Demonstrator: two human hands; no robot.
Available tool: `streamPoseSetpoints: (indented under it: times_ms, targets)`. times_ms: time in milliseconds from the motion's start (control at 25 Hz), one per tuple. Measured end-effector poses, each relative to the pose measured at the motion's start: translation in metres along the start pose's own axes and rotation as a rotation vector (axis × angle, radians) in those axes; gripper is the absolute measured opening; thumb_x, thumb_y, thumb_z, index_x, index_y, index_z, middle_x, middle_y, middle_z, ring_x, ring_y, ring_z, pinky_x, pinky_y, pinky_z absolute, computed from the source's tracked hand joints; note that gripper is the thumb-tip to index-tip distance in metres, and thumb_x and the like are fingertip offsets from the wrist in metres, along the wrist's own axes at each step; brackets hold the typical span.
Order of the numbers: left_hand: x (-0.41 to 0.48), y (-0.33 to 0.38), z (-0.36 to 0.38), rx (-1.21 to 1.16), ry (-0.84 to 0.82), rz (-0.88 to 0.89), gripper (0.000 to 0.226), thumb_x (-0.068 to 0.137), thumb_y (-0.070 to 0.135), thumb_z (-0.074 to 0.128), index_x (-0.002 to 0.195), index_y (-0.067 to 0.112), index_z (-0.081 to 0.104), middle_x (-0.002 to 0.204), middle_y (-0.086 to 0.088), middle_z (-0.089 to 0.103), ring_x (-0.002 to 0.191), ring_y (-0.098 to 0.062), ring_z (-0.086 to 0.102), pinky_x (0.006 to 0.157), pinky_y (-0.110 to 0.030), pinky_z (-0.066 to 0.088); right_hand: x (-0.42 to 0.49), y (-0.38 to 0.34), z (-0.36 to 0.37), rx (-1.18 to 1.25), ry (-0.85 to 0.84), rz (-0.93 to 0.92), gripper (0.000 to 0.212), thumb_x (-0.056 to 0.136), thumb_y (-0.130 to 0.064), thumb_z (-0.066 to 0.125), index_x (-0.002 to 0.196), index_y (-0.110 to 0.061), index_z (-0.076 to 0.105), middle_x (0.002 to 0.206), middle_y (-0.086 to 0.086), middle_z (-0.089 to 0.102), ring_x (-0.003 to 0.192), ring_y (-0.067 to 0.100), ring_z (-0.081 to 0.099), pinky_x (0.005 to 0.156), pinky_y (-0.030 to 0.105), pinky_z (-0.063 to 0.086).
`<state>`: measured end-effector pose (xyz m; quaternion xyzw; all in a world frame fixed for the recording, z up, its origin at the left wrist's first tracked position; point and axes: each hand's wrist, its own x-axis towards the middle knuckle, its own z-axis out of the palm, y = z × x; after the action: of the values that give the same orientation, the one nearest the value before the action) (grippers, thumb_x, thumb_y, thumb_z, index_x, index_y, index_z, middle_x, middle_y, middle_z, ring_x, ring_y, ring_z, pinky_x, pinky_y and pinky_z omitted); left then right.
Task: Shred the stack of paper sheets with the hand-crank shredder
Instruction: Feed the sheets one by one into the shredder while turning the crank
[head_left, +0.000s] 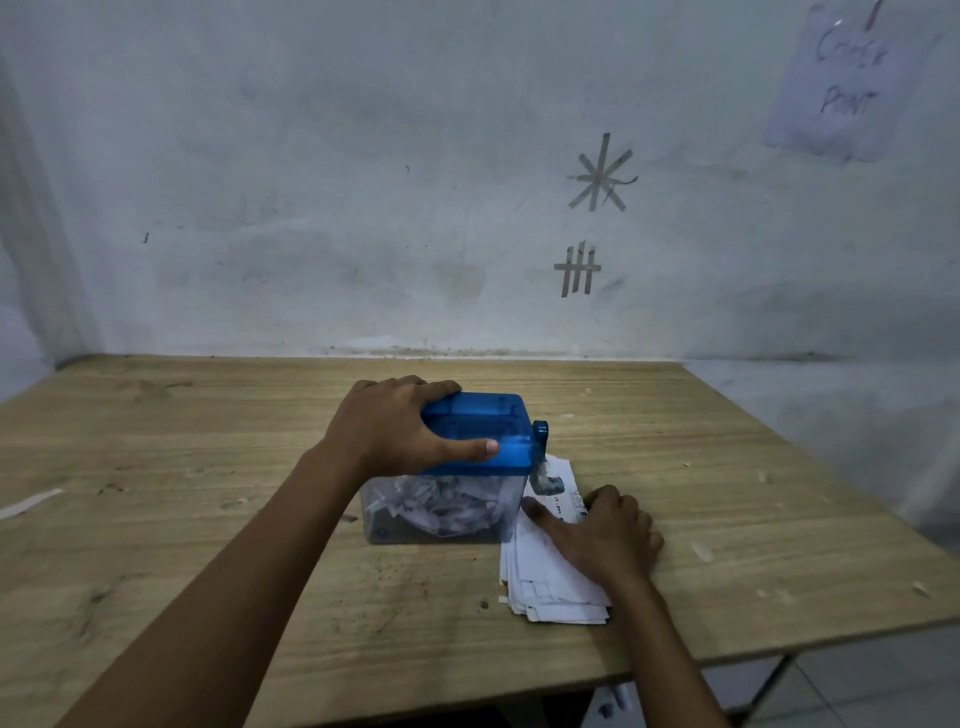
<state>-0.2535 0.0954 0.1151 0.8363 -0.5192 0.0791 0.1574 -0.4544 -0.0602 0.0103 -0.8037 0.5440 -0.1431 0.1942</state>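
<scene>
Wooden table (208, 441) against a scuffed wall; the pinned note's (841, 83) handwriting is too blurred to read. Left hand (389, 426) grips the shredder's (498, 415) blue top, mid-table. Right hand (608, 535) rests on the stack (545, 587) just beside the shredder, fingers bent; whether they pinch a sheet is unclear.

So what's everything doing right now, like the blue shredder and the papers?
Shredder: upright, gripped at its blue top by the left hand.
Bin: partly full of shreds.
Crank: nobody holding it.
Paper stack: flat on the table, under the right hand.
</scene>
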Motion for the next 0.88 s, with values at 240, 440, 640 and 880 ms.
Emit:
streamPoseSetpoints:
  times_ms: [240,440,640,880]
  targets:
    - [0.000,-0.001,0.002,-0.014,0.009,-0.004,0.119,0.051,0.108,0.020,0.146,0.042,0.045,0.125,0.013,0.064,0.105,-0.011,0.060,0.095,-0.037,0.047,0.007,0.001,-0.011,0.282,-0.003,0.047,0.065,0.066,-0.057,0.086,0.109,-0.023,0.050,0.101,-0.004,0.063,0.104,0.024,0.061,0.095,0.040,0.043]
    - [-0.001,0.001,-0.001,-0.016,0.014,0.002,0.118,0.051,0.107,0.022,0.146,0.042,0.045,0.127,0.013,0.064,0.108,-0.012,0.060,0.095,-0.036,0.045,0.011,0.008,-0.016,0.614,0.094,-0.037,0.038,0.076,-0.016,0.087,0.098,-0.018,0.056,0.093,0.006,0.072,0.071,0.017,0.066,0.057,0.029,0.049]
    - [0.001,-0.001,0.000,-0.028,0.017,0.006,0.118,0.051,0.108,0.022,0.146,0.042,0.045,0.126,0.013,0.064,0.106,-0.011,0.060,0.095,-0.037,0.046,0.013,0.001,-0.038,0.773,0.149,-0.202,0.022,0.095,-0.015,0.067,0.097,-0.023,0.047,0.083,0.002,0.071,0.059,0.008,0.059,0.049,0.021,0.042]
    - [0.001,-0.001,0.000,-0.034,0.011,0.012,0.119,0.051,0.108,0.021,0.146,0.042,0.046,0.127,0.014,0.063,0.106,-0.010,0.059,0.093,-0.035,0.047,0.016,-0.030,-0.079,0.884,0.163,-0.409,0.018,0.098,-0.013,0.062,0.108,-0.028,0.066,0.102,-0.017,0.065,0.092,-0.003,0.060,0.074,0.012,0.047]
